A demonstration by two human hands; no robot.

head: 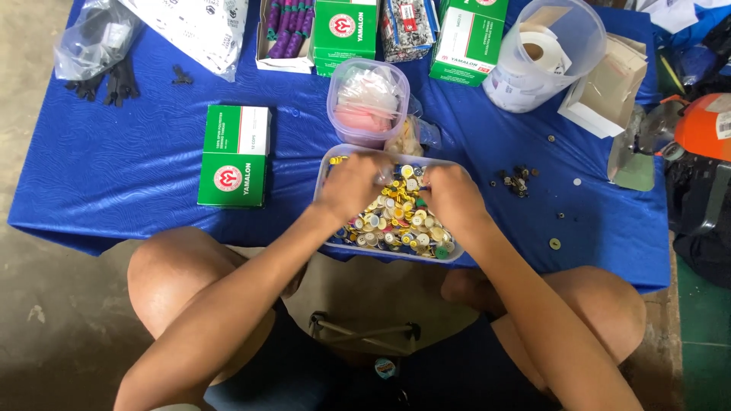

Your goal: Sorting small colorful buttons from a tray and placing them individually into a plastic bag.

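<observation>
A clear plastic tub (455,253) full of mixed buttons (396,219), mostly yellow, white and blue, sits at the near edge of a blue-covered table (137,167). Both hands are inside it. My left hand (352,183) rests palm down on the buttons at the tub's far left, fingers blurred. My right hand (451,195) lies over the far right of the pile, fingers curled into the buttons. Whether either hand holds a button is hidden.
A green and white box (234,155) lies left of the tub. Behind it stand a lidded round tub (368,103) with pink and white contents, more green boxes (344,32), and a clear pot with tape rolls (544,53). Loose dark buttons (518,181) lie to the right.
</observation>
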